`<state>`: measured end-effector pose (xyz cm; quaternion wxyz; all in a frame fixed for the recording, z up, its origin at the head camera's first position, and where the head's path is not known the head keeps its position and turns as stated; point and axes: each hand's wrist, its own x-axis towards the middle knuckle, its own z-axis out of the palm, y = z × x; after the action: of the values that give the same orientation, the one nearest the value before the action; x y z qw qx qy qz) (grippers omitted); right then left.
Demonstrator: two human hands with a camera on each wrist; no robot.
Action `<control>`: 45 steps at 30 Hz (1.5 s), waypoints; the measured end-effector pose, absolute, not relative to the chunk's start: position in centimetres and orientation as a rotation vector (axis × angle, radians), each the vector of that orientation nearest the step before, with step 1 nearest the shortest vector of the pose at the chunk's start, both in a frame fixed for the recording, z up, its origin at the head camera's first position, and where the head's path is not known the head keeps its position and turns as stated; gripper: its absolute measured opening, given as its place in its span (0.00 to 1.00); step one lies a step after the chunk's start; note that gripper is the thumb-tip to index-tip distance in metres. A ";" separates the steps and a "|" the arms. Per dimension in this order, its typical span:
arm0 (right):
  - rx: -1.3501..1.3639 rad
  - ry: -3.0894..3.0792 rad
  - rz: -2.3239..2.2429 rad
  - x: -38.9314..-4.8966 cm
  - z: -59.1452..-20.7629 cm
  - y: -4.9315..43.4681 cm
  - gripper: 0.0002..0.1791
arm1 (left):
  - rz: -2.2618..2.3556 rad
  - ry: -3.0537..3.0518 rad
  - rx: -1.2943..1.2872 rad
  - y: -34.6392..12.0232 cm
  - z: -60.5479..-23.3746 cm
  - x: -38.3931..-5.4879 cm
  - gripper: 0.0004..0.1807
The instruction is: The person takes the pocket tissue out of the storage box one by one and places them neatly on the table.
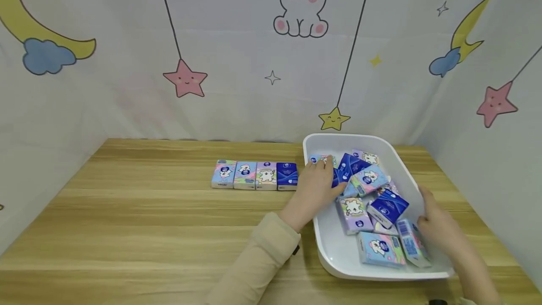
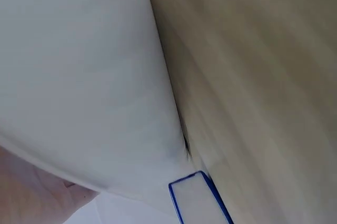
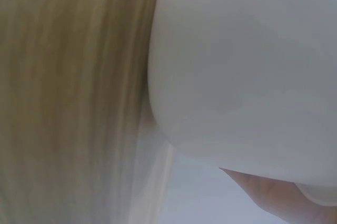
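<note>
A white plastic bin (image 1: 338, 267) on the right holds a loose pile of small tissue packs, among them a dark blue pack (image 1: 387, 207) and a pastel pack (image 1: 378, 248). My left hand (image 1: 315, 185) reaches over its left rim, fingers over a light blue pack (image 1: 317, 158), thumb spread apart beside dark blue packs. My right hand (image 1: 438, 222) holds the right rim, with the thumb on the inner side. In the wrist views, the bin's outer wall (image 2: 84, 77) hides most of the left hand (image 2: 37, 197) and the right hand (image 3: 279, 197).
Left of the bin, several tissue packs lie in a row on the wooden table (image 1: 148, 229); a dark blue pack (image 1: 287, 176) at the row's end sits close to the bin. A white curtain (image 1: 237, 107) with cartoon prints hangs behind and at the sides.
</note>
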<state>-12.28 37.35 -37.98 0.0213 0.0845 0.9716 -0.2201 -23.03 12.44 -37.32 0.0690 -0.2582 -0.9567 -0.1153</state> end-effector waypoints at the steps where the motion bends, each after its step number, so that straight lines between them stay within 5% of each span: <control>1: 0.261 3.009 -0.687 -12.3 -38.0 37.3 0.41 | -0.324 -2.888 -0.776 12.6 -37.3 -23.1 0.42; 18: 0.222 3.083 -0.643 -12.7 -38.0 36.8 0.40 | -0.103 -2.885 -0.781 13.7 -37.7 -22.9 0.32; 45: 0.271 3.047 -0.650 -12.3 -38.0 37.2 0.40 | -0.278 -2.947 -0.791 14.0 -37.6 -22.8 0.40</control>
<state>-12.32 37.16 -38.00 0.0071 0.0868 0.9743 -0.2078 -22.76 14.03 -37.62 0.0389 -0.2580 -0.9611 -0.0908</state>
